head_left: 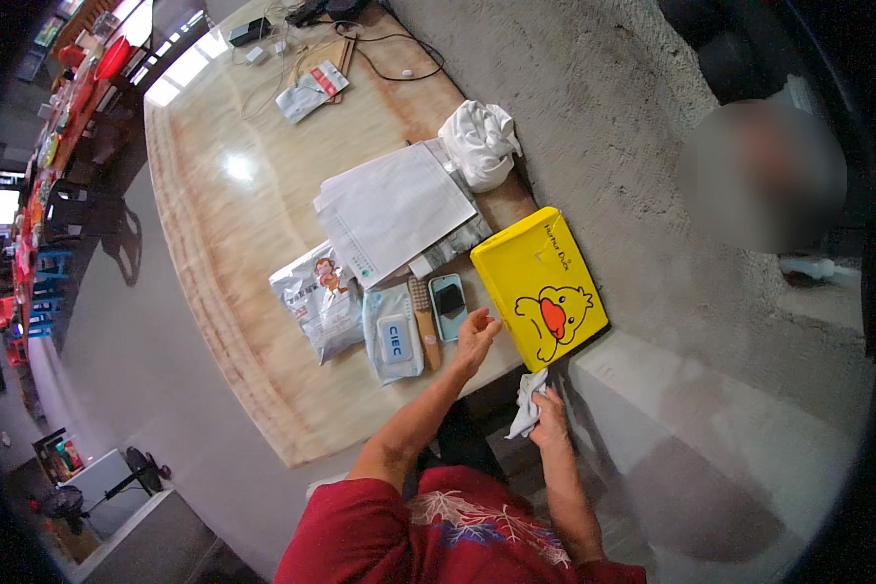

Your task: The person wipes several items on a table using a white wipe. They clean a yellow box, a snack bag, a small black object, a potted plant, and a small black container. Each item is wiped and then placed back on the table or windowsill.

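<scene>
My right hand (551,419) is closed around a crumpled white cloth (526,404), held just below the lower corner of a yellow box (526,253). The box has a cartoon duck printed on it and lies at the table's right edge. My left hand (476,341) is empty, with fingers loosely bent and apart, between the box and a phone (448,302). Left of the phone lie a wooden-handled brush (425,326), a wipes pack (394,341) with a white lid, and a silver bag (323,302) with a cartoon monkey.
Behind these, white papers (394,214) lie stacked on the stone-patterned table (234,331), beside a bunched white cloth or bag (479,146). Cables (399,76) and a small packet (305,94) are at the far end. A rough grey wall (594,146) runs along the right.
</scene>
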Available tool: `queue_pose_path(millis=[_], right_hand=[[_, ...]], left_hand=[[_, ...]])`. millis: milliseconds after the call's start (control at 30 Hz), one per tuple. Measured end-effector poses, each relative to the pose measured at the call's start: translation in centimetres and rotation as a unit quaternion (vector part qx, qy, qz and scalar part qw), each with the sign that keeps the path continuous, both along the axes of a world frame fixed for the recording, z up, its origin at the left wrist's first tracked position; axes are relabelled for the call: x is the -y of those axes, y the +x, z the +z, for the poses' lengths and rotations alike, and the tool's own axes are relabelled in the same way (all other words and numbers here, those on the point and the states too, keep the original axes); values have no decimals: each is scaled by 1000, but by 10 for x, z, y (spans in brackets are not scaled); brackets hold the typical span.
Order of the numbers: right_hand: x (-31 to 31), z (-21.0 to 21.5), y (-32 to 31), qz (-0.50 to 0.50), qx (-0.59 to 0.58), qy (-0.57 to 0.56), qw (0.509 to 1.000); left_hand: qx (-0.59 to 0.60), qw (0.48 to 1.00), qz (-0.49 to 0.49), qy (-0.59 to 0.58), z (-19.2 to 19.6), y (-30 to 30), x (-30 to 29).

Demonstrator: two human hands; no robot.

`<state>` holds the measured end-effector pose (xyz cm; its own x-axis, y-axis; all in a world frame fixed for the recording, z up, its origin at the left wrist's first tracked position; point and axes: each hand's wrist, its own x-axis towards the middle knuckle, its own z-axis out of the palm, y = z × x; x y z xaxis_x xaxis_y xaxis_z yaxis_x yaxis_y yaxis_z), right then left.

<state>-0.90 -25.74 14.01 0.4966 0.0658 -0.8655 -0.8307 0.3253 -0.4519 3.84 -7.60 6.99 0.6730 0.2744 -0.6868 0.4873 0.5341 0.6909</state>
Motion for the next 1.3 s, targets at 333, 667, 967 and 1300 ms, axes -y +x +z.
queue_pose_path(millis=[333,667,967,1300], right_hand=[[-17,1,-59,-4,7,-3,1000],[-38,16,-119,-6,21,-14,1000],[-50,17,-144,15,43,45,998],[-49,3,-155,14,39,69,997]], left_hand=[[-172,840,87,507,-9,-130,-100],[-78,994,-43,62,-36,-158,-159],[-65,989,-52,-119,2,-216,-175],[7,969,-67,-237,48,-147,-116]])
